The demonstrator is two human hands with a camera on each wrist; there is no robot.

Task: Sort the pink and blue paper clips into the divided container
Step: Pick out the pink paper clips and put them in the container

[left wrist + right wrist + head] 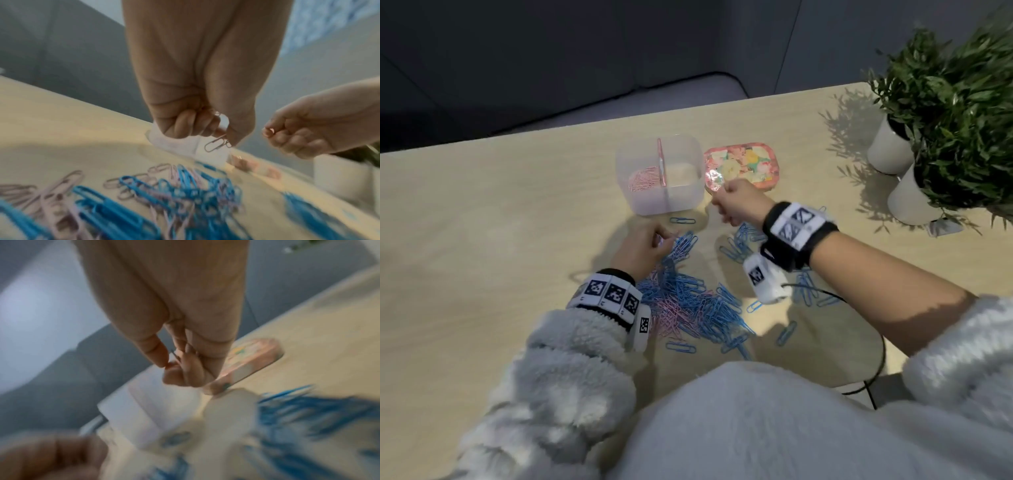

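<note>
Divided container [690, 202] on bench [482, 222]: pink clips [643, 180] in its left compartment. Mixed clip pile [688, 301] lies just in front of it. Left hand [642, 248] pinches a pink paper clip [216, 143] over the pile; right hand [739, 202], beside the container, has fingers curled, thumb and forefinger pinching something small and pinkish.

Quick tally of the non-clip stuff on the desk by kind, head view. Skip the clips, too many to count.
Divided container: 1
Floral lid: 1
Potted plants in white pots: 2
Total: 4
</note>
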